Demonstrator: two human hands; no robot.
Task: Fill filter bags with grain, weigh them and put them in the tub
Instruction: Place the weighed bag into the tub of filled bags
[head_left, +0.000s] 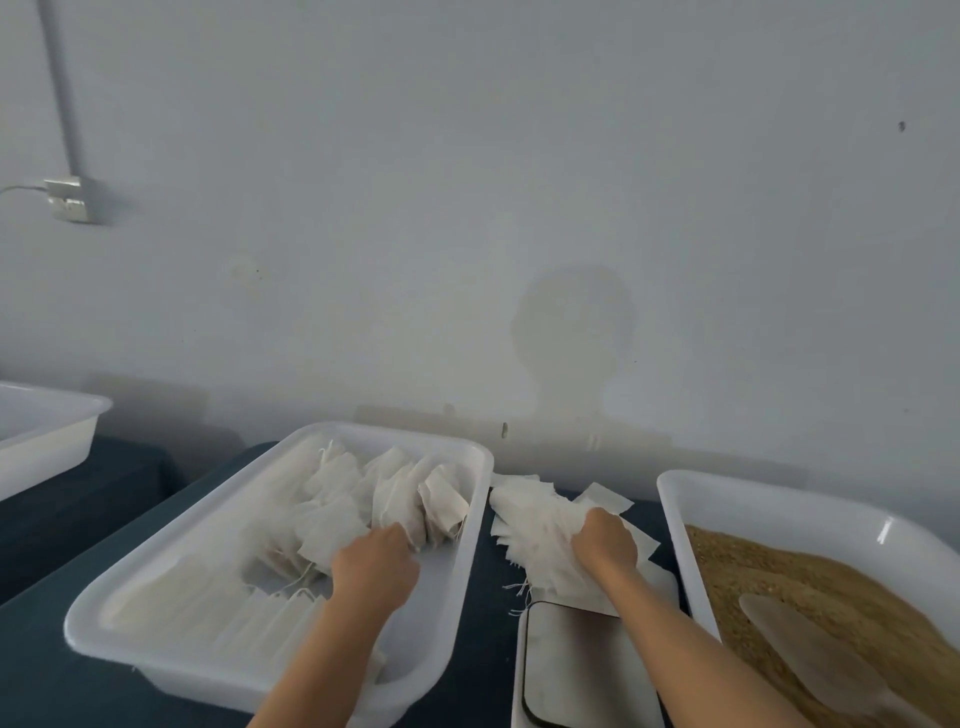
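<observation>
Head view, looking down on a dark blue-green tabletop (57, 670) set against a pale wall. The left hand (375, 564) reaches into a white rectangular plastic tub (171, 551), its fingers curled into the heap of filled white cloth filter bags (395, 493) that lie just beyond its knuckles; whether it actually grips one cannot be told, since the fingertips are hidden among the bags. More flat white bags lie in the tub to the left of that wrist. The right hand (605, 540) rests on a loose pile of empty white filter bags (540, 525) on the table, between the tub and the tray on its far side, fingers bent down into the cloth and closed on a bunch of it. Directly below the right wrist sits a white scale with a grey metal platform (576, 670), partly covered by the edge of the pile. Right of the right forearm stands a second white plastic tray (675, 519) holding brown grain (810, 571), with a translucent plastic scoop (810, 649) lying on the grain. Far to the left of the left hand, another white tub (41, 436) stands at the frame edge.
</observation>
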